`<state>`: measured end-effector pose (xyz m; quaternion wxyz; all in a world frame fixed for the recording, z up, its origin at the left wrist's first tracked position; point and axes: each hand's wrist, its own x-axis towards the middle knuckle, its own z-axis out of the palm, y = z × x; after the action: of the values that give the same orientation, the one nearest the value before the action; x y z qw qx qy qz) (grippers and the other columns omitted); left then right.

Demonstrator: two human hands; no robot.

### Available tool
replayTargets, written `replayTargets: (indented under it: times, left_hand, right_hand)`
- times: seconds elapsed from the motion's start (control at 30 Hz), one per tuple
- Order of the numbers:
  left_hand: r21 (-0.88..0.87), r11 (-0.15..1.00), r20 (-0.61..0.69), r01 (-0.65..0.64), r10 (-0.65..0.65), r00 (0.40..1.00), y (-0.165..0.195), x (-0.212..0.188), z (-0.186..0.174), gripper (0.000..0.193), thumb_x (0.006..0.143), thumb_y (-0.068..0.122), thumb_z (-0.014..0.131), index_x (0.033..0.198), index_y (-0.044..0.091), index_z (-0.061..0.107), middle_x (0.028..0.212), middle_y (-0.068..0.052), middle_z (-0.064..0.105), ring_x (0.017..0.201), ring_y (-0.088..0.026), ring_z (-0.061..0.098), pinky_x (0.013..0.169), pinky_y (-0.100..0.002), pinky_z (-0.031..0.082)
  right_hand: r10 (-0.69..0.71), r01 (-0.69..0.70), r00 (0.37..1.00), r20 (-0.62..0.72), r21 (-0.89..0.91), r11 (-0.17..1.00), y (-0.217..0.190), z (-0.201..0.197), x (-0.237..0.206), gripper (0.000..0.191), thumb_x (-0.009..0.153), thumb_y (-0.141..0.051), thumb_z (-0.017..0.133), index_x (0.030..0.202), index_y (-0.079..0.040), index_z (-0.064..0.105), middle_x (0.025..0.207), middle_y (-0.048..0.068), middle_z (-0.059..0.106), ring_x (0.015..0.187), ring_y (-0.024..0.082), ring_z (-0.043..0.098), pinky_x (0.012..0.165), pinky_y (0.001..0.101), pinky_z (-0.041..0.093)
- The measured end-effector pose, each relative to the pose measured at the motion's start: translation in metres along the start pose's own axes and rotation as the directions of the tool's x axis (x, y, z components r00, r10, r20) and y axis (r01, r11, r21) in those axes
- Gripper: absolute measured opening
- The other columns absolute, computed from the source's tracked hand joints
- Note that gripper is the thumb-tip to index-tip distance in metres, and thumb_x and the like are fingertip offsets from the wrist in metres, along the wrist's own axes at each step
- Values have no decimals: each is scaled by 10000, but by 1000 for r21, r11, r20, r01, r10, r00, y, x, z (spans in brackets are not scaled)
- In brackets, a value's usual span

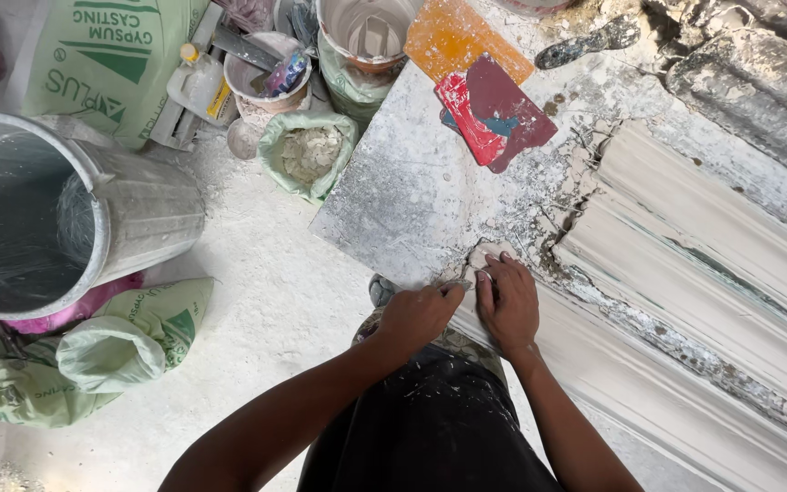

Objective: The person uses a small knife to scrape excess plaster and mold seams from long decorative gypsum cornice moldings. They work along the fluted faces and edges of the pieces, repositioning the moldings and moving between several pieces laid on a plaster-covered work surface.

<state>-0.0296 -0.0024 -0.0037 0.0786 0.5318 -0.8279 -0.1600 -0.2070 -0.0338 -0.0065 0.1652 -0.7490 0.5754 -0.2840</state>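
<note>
Both hands at 6 o'clock, close together at the near edge of the plaster-caked workbench (412, 191). Left hand (418, 316) curled into a loose fist, fingertips pinched on a small thin blade or scraper (460, 284), hard to tell which. Right hand (508, 305) flat, fingers together and extended, pressing on a white plaster lump (487, 252) at the end of the long white cornice moulding (685, 264), which runs off to 4 o'clock. Red plastic scrapers (494, 114) and an orange one (462, 38) at 12 o'clock. Metal bucket (138, 214) at 9 o'clock, green gypsum bags (111, 55) at 10 and 8 o'clock, small bag of plaster chips (307, 155) at 11.
</note>
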Motion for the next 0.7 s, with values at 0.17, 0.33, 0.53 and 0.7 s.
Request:
replayTargets:
  times: [0.17, 0.33, 0.53, 0.7]
  left_hand:
    - [-23, 997, 135, 77, -73, 988, 0, 16, -2, 87, 969, 151, 569, 1028, 87, 562, 639, -91, 682, 584, -273, 722, 468, -413, 553]
    - [-118, 979, 296, 165, -124, 947, 7, 32, -4, 57, 992, 143, 540, 1040, 115, 553, 730, -106, 730, 679, -302, 753, 537, -437, 581]
    - [-145, 979, 262, 145, -103, 960, 0, 37, -3, 67, 1024, 159, 513, 1044, 107, 550, 759, -102, 730, 714, -297, 756, 589, -448, 588]
    - [-211, 974, 198, 83, -41, 979, -20, 21, 4, 134, 990, 164, 525, 1103, 91, 527, 786, -136, 735, 734, -340, 741, 586, -497, 564]
  right_hand:
    - [-31, 31, 999, -24, -9, 999, 2, 6, 1, 117, 970, -88, 675, 1070, -29, 685, 1150, 117, 723, 1183, 341, 644, 1047, 438, 495]
    - [-50, 49, 998, -26, -40, 998, 7, 7, 0, 109, 969, -81, 664, 1056, -16, 670, 1161, 119, 714, 1175, 346, 644, 1055, 449, 483]
    - [-22, 23, 1000, 10, -37, 999, 5, 5, -4, 135, 964, -128, 685, 954, -15, 611, 1157, 108, 703, 1197, 343, 635, 1073, 467, 473]
    - [-21, 23, 1000, 20, -87, 996, -1, 2, -2, 244, 913, -196, 736, 768, -33, 627, 1122, 103, 709, 1172, 349, 633, 989, 458, 473]
